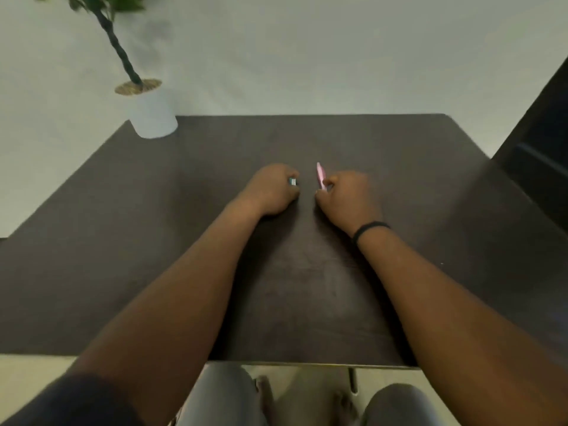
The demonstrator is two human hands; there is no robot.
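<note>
My left hand (pixel 273 189) rests on the dark table (pixel 153 241) with its fingers curled round a small pale, bluish-white object (pixel 292 181); only the object's end shows at the fingers. My right hand (pixel 347 199) lies a short gap to the right and pinches a thin pink stick-like object (pixel 321 176), perhaps a pen, which points up and away from me. A black band (pixel 370 230) circles my right wrist. The two hands are close together near the table's middle, apart from each other.
A white cylindrical pot (pixel 152 115) with a plant stands at the table's far left corner. A dark piece of furniture (pixel 541 155) rises past the right edge. The table's near edge (pixel 307 363) lies above my knees.
</note>
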